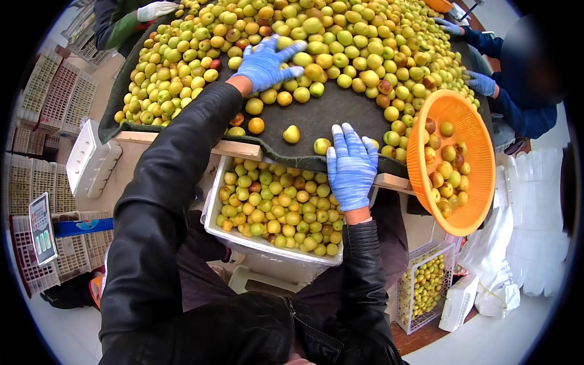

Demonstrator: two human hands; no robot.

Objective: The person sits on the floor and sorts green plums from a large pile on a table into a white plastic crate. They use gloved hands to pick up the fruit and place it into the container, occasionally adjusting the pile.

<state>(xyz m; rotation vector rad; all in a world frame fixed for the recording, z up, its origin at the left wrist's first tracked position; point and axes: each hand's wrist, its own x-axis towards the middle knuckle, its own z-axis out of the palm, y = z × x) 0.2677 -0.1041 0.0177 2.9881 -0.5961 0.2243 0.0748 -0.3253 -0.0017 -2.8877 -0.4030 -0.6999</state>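
Note:
Many green-yellow jujube-like fruits (319, 45) are heaped on a table covered in dark cloth (273, 123). My left hand (264, 66), in a blue glove with pale fingertips, rests with spread fingers on the near side of the heap; whether its palm covers a fruit cannot be seen. My right hand (352, 169), gloved alike, lies at the table's near edge, its fingers over the cloth between single fruits. Below that edge, in front of my lap, stands a white foam box (273, 246) full of the same fruits. An orange plastic basket (488, 182), tilted, holds several browner fruits at the right.
Wooden strips (237, 149) run along the table's near edge. Co-workers' gloved hands touch the heap at the right (481, 84) and reach the table at the upper left (157, 10). Plastic crates (59, 96) and a scale display (43, 229) stand left; a fruit-filled crate (426, 287) stands lower right.

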